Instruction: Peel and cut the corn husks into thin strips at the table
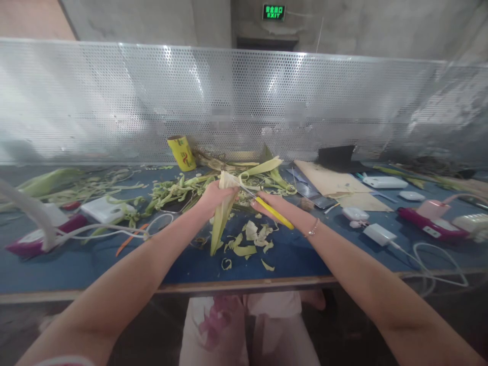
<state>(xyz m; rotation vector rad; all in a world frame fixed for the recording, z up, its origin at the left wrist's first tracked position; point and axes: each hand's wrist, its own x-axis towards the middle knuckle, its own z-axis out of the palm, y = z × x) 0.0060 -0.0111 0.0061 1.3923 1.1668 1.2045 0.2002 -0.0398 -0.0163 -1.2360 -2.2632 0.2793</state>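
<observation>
My left hand is closed round a pale green corn husk, whose long tip hangs down toward the table's front edge. From the right, my right hand grips a pair of scissors with yellow handles. Their metal blades reach the upper part of the husk, close to my left fingers; whether they are open there is too small to tell. Below the hands lie cut husk scraps on the blue tabletop. Behind them spreads a heap of green husk strips.
A yellow cardboard tube stands at the back by a perforated metal screen. Power strips, chargers and white cables lie on the right, with brown cardboard behind. An orange strip and more cables are at left.
</observation>
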